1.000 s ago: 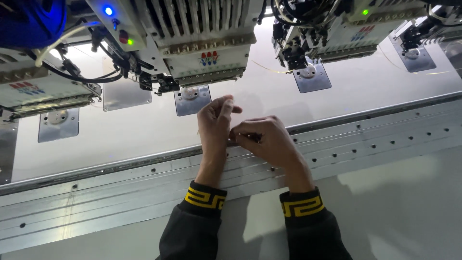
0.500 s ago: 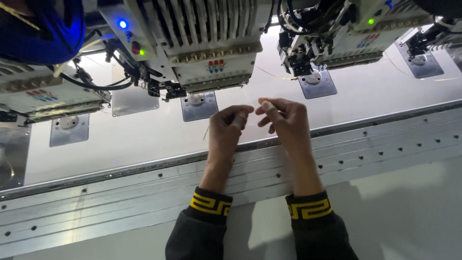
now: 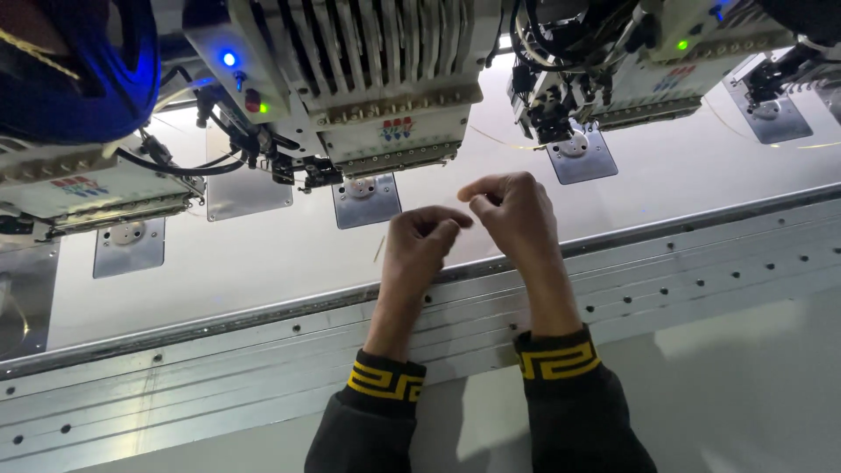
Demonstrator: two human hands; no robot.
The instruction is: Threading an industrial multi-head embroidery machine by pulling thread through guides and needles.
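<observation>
Thread, if any runs between the two hands, is too fine to make out; only a short pale strand [image 3: 379,249] shows on the white table [image 3: 263,254], just left of the left hand [image 3: 420,245] and below the metal needle plate [image 3: 366,201] of the middle embroidery head [image 3: 377,79]. Left hand hovers just in front of that needle plate, fingers curled tight with thumb and forefinger pinched together at the tip; what it grips I cannot tell. Right hand [image 3: 512,215] sits just beside it on the right, nearly touching at the fingertips, also curled, its thumb and forefinger pressed together in a pinch. Both wrists cross the grey metal rail [image 3: 701,263] that runs along the table's front edge, below the needle plate. Dark sleeves with yellow-patterned cuffs [image 3: 385,384] lie over that rail. Another embroidery head [image 3: 613,61] with a green light stands to the right of the middle one, and a third [image 3: 79,184] to its left.
</observation>
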